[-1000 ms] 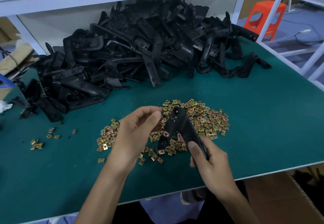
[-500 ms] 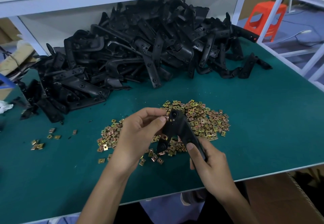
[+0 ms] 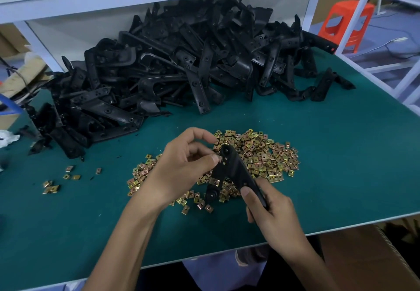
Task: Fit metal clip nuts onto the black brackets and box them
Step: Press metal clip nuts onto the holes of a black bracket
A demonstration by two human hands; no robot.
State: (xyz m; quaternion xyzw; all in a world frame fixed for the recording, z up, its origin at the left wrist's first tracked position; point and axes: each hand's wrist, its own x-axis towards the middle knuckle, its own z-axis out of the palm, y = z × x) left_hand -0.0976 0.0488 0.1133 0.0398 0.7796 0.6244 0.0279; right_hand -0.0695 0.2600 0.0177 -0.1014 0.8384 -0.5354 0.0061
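Note:
My right hand (image 3: 272, 215) grips the lower leg of a black V-shaped bracket (image 3: 231, 170), held just above the heap of brass-coloured clip nuts (image 3: 261, 154). One clip nut (image 3: 214, 180) sits on the bracket's other leg. My left hand (image 3: 181, 168) pinches at the bracket's top corner with thumb and forefinger; whether a nut lies under the thumb is hidden. A big pile of black brackets (image 3: 181, 67) fills the back of the green table (image 3: 341, 154).
A few stray clip nuts (image 3: 52, 186) lie at the front left. A cardboard box (image 3: 375, 259) stands below the table's front right edge. White shelf posts (image 3: 38, 45) rise behind the pile. An orange stool (image 3: 347, 22) and a white frame stand to the right.
My left hand has closed in on the bracket's top corner, thumb now pressing against it. The bracket has tipped slightly; my right hand has barely moved.

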